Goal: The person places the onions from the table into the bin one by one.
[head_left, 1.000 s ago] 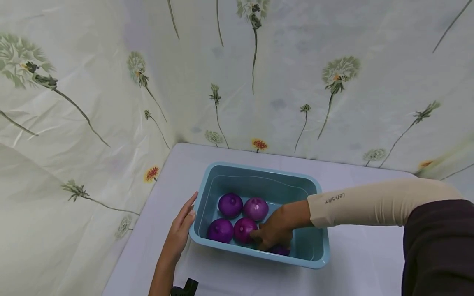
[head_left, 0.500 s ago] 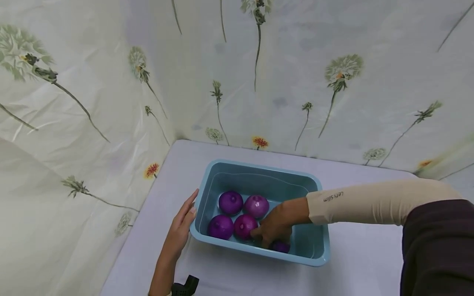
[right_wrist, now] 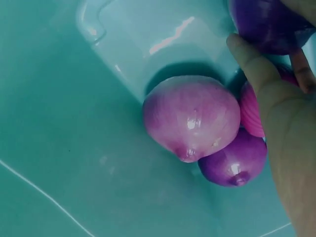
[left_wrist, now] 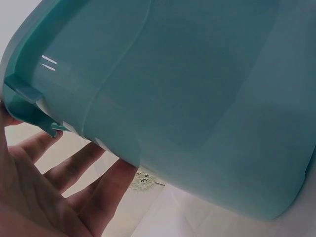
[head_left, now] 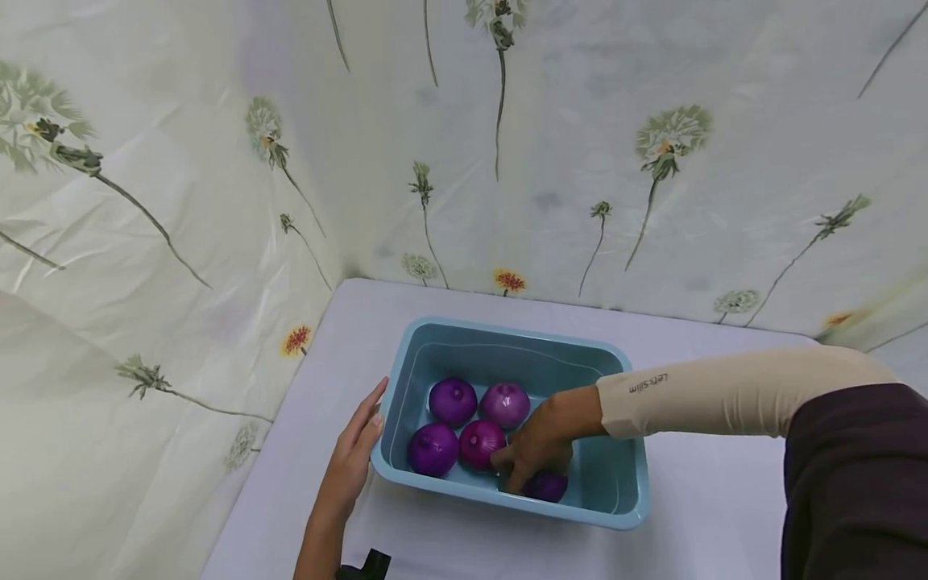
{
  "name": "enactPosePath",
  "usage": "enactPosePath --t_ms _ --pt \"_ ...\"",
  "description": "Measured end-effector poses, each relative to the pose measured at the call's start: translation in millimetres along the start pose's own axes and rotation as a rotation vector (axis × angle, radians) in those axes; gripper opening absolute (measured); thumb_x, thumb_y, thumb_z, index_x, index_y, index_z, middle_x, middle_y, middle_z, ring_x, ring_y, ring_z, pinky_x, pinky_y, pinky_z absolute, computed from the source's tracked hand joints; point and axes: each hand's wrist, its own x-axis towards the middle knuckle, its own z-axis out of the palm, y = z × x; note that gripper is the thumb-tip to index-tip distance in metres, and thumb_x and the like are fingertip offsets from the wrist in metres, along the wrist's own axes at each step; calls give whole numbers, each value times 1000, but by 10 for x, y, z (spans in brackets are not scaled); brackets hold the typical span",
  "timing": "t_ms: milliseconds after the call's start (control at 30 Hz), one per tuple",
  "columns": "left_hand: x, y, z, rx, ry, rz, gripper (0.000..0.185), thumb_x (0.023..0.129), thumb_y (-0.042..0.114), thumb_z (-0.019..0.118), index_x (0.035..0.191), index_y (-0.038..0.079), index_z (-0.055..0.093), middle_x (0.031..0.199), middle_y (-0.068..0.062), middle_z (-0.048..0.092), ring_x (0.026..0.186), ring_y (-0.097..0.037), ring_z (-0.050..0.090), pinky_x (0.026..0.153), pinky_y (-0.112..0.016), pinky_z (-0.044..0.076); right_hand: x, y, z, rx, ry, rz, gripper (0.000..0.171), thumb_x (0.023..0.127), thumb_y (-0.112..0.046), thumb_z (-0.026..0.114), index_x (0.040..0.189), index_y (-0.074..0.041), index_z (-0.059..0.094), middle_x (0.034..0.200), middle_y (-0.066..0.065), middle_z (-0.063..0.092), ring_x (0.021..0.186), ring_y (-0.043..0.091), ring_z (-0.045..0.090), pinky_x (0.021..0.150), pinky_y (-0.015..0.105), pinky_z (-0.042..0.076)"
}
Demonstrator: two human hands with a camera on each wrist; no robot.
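Note:
A blue plastic tub [head_left: 522, 333] holds several purple-red onions. My right hand [head_left: 544, 439] reaches down inside and grips a dark purple onion [head_left: 547, 486] by the near wall. The right wrist view shows thumb and fingers around that onion [right_wrist: 269, 27]. To its left, a magenta onion [head_left: 480, 445] lies right at the fingertips. A paler pink onion [head_left: 505, 404] and two darker onions, one behind [head_left: 453, 401] and one in front [head_left: 432, 449], fill the tub's left half. Outside the left end, my left hand [head_left: 350, 455] touches the wall with fairly straight fingers.
The tub stands on a table with a white cloth [head_left: 710, 507]. A flower-printed sheet [head_left: 551, 161] hangs behind the table and along its left side. A small black object [head_left: 370, 564] shows beside the left wrist.
The dark purple onion at my right hand shows more fully beside the fingers than one second ago. Both hands and the other onions stay nearly in place.

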Motion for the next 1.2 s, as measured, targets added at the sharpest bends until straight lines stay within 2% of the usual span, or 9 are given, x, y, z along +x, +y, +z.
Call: enactPosePath --t_ms 233,400,633,833,1000,1100,1200 --pt "-13 -14 8 5 2 17 48 109 30 36 157 27 33 162 5 33 149 -33 30 111 -70 27 10 14 19 57 19 -25 78 85 -18 81 141 -51 39 131 -7 39 116 4 43 92 19 46" --pt "-33 -14 23 -2 7 9 48 109 29 37 157 25 33 162 6 33 149 -33 29 111 -70 26 -10 1 14 8 28 -35 76 86 -22 80 142 -50 38 132 -7 39 117 6 41 92 19 45" --pt "-20 -15 13 6 9 20 46 109 29 37 155 32 35 161 5 34 148 -32 31 111 -70 27 -58 7 -16 -53 25 3 71 85 -27 81 139 -49 41 139 -9 36 121 7 42 91 21 48" --pt "-20 12 47 8 3 15 47 109 29 37 156 29 35 161 3 35 147 -31 33 111 -69 28 -234 -37 -37 49 48 72 79 85 -28 81 142 -55 35 143 -11 34 126 8 41 88 24 53" --pt "-24 31 82 6 -9 0 47 109 30 37 156 29 34 161 2 36 146 -31 35 111 -67 31 -522 -54 -86 196 182 133 80 84 -31 81 148 -48 35 138 -6 37 123 9 42 89 23 51" --pt "-43 35 84 15 3 -21 47 109 31 37 155 31 35 159 0 38 143 -31 39 109 -64 34 -740 -63 -175 318 324 196 78 85 -32 80 149 -44 37 134 -6 39 120 8 44 87 21 49" --pt "-61 50 74 26 24 -34 46 109 32 37 155 32 36 158 1 40 141 -31 41 108 -63 36 -959 -89 -285 418 508 241 72 89 -31 76 150 -38 39 132 -5 43 112 7 48 82 20 49"
